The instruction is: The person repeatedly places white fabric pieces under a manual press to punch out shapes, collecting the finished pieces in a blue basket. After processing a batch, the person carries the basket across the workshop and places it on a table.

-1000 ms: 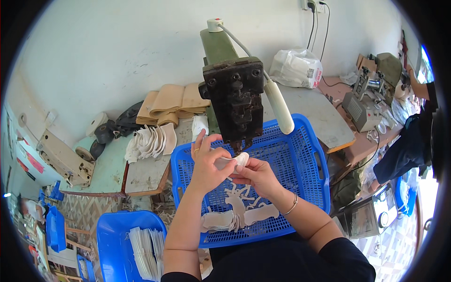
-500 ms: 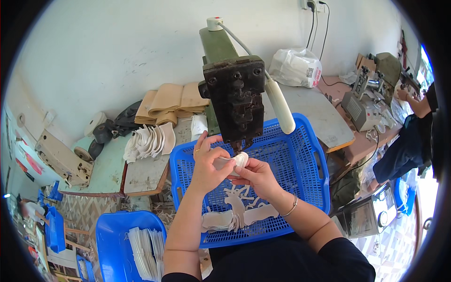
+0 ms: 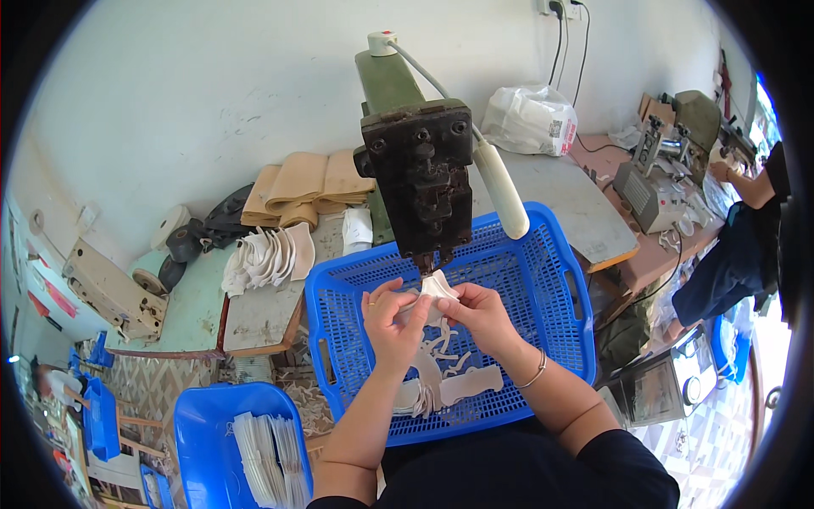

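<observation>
Both my hands hold one white, curved fabric piece (image 3: 438, 285) just beneath the head of a dark machine (image 3: 420, 182), its upper edge at the machine's lower tip. My left hand (image 3: 393, 329) pinches the left side, thumb pointing up along it. On the other side, my right hand (image 3: 487, 322) grips the edge between thumb and fingers. Below them stands a blue plastic basket (image 3: 588, 346) containing flat white pieces (image 3: 471, 384) and narrow offcut strips (image 3: 458, 366). Parts of the piece are hidden behind my fingers.
A blue tub (image 3: 193, 424) with stacked white strips (image 3: 259, 454) stands at lower left. Curved white pieces (image 3: 267, 257) and tan sheets (image 3: 309, 187) lie on the left table. A white lamp (image 3: 502, 191) hangs beside the machine head. Another person (image 3: 746, 191) works at far right.
My hands have come slightly lower and nearer to me with the white piece, turning it so that its edge points up. My left fingers have dropped away from the machine's side.
</observation>
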Motion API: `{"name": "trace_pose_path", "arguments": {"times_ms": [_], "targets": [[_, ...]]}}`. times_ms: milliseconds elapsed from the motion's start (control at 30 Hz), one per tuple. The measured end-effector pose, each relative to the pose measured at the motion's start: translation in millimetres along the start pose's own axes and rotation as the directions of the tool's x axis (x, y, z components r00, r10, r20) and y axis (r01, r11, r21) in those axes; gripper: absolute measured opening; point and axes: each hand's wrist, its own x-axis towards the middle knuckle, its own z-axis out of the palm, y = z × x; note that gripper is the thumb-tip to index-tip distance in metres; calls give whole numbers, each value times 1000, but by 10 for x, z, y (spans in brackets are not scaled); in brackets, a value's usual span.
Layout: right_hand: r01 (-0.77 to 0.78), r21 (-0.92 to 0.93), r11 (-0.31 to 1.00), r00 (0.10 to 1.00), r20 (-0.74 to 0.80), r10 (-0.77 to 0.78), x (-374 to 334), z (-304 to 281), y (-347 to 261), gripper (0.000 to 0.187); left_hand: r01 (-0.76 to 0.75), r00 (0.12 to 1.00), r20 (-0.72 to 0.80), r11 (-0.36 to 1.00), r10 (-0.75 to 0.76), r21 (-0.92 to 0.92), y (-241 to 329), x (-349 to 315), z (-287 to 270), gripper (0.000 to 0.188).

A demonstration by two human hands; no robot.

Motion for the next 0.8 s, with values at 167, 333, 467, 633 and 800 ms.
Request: {"name": "trace_pose_path", "arguments": {"times_ms": [167, 333, 467, 633, 800], "targets": [[68, -6, 998, 998, -17, -69, 28, -82, -38, 17, 88, 996, -10, 994, -89, -58, 30, -23, 57, 15], [40, -5, 999, 999, -3, -40, 60, -147, -212, 20, 297, 955, 98, 915, -281, -272, 58, 54, 127, 16], [-70, -107, 992, 994, 71, 78, 22, -222, -256, 23, 433, 900, 149, 800, -410, -415, 40, -8, 182, 17], [-68, -91, 993, 995, 72, 75, -7, -271, -276, 24, 436, 895, 133, 768, -426, -469, 92, -12, 223, 16], [-48, -48, 998, 998, 29, 49, 47, -281, -295, 24, 451, 878, 135, 699, -459, -556, 91, -32, 258, 15]]}}
